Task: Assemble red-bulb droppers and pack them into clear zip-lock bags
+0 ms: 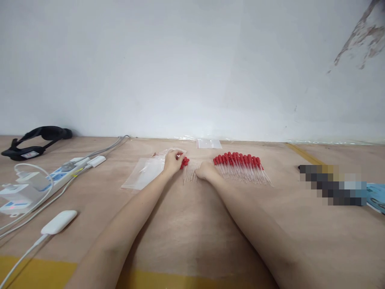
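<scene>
A small bunch of thin, pale sticks [190, 173] lies fanned out at the centre of the frame, between the two hands, with a few red tips [185, 161] at its left end. The left hand [173, 161] is at those red tips, its fingers bent toward them; whether they are clamped on one cannot be told. The right hand [207, 171] is curled at the right end of the bunch, fingers drawn in near the stems; what it grips, if anything, is hidden. The hands are apart, with the bunch in the gap.

Just right of the right hand, right of centre, lies a longer row of red-topped sticks [242, 165], side by side, red ends toward the wall [192, 68]. Clear plastic bags [142, 173] lie flat left of the left hand, and a white packet [209, 143] sits near the wall at upper centre.

Farther out on the brown surface [180, 228], a power strip [61, 173] with plugs occupies the left, a black strap-like device [48, 131] behind it and a white charging piece [59, 222] at lower left. At the right edge are a blurred dark object [333, 186] and a blue item [376, 196].
</scene>
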Action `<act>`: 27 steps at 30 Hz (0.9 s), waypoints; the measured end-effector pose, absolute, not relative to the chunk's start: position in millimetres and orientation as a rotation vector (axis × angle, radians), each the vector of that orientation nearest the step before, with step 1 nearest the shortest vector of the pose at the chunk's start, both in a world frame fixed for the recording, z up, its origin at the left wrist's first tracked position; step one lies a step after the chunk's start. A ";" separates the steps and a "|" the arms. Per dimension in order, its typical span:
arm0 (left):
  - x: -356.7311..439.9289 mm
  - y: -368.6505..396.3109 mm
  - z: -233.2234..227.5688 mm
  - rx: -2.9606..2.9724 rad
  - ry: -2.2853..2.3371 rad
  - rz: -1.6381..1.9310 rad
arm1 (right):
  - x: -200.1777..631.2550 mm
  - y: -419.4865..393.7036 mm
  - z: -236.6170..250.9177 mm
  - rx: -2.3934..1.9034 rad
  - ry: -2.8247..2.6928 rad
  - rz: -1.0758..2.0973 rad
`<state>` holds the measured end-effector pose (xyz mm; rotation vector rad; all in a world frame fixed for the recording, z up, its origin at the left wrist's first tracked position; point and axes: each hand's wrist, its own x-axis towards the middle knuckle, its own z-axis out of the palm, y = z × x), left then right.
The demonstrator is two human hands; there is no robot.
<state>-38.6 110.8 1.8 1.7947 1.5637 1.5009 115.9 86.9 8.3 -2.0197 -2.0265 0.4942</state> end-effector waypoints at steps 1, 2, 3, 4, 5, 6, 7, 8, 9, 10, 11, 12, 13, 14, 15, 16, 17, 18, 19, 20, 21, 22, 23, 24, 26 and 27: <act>-38.9 108.2 1.7 1.778 1.560 1.538 | 114.4 87.5 8.9 -2.026 -2.024 0.501; -38.8 104.9 1.8 1.770 1.557 1.569 | 113.2 88.0 9.6 -2.031 -2.024 0.508; -38.4 100.7 1.8 1.761 1.553 1.593 | 112.4 88.5 10.5 -2.032 -2.026 0.518; -37.5 95.4 1.9 1.742 1.545 1.612 | 112.1 88.6 11.6 -2.029 -2.031 0.528; -36.2 89.0 1.9 1.724 1.537 1.624 | 112.6 88.2 13.0 -2.018 -2.040 0.537; -34.6 81.3 1.6 1.708 1.518 1.621 | 114.0 86.9 14.7 -1.996 -2.053 0.543; -32.6 72.5 1.0 1.696 1.492 1.601 | 116.6 84.4 16.6 -1.965 -2.070 0.546; -30.4 62.7 -0.1 1.686 1.460 1.570 | 120.6 80.6 18.5 -1.923 -2.089 0.544; -28.1 52.3 -1.7 1.667 1.395 1.510 | 126.1 75.2 20.1 -1.874 -2.107 0.538; -25.7 41.7 -3.8 1.634 1.343 1.454 | 133.0 68.3 20.9 -1.828 -2.122 0.528; -23.4 31.5 -6.4 1.611 1.298 1.413 | 141.1 60.0 20.5 -1.758 -2.137 0.512; -21.2 22.2 -9.4 1.611 1.255 1.365 | 150.2 50.8 18.9 -1.689 -2.148 0.494; -19.2 14.2 -12.6 1.618 1.236 1.315 | 159.9 41.0 15.8 -1.598 -2.156 0.467; -17.4 7.6 -15.9 1.624 1.226 1.270 | 169.6 31.3 11.6 -1.398 -2.171 0.431; -15.8 2.7 -19.1 1.638 1.208 1.238 | 178.9 22.0 6.6 -1.245 -2.169 0.403; -14.6 -0.8 -21.9 1.663 1.191 1.214 | 187.1 13.6 1.5 -1.154 -2.165 0.380; -13.7 -2.9 -24.1 1.697 1.174 1.197 | 194.0 6.3 -3.2 -1.081 -2.166 0.336; -13.1 -4.2 -25.8 1.743 1.162 1.176 | 199.2 0.2 -7.1 -1.037 -2.176 0.295; -12.8 -4.7 -26.8 1.796 1.160 1.146 | 202.7 -4.7 -9.7 -1.011 -2.186 0.258; -12.7 -4.9 -27.3 1.846 1.171 1.111 | 204.6 -8.3 -11.0 -0.997 -2.192 0.226; -12.8 -5.0 -27.4 1.885 1.187 1.074 | 205.0 -10.9 -11.4 -0.992 -2.193 0.202; -12.9 -5.0 -27.3 1.913 1.199 1.039 | 204.5 -12.6 -11.0 -0.990 -2.193 0.186; -13.2 -5.0 -27.3 1.932 1.206 1.016 | 203.5 -13.6 -10.5 -0.986 -2.191 0.174; -13.4 -5.1 -27.3 1.941 1.208 1.005 | 202.2 -14.0 -10.3 -0.982 -2.194 0.166; -13.9 -5.1 -27.8 1.946 1.210 1.006 | 200.5 -13.4 -12.1 -0.963 -2.218 0.157; -14.0 -5.1 -28.1 1.947 1.211 1.008 | 200.2 -12.6 -14.2 -0.949 -2.231 0.154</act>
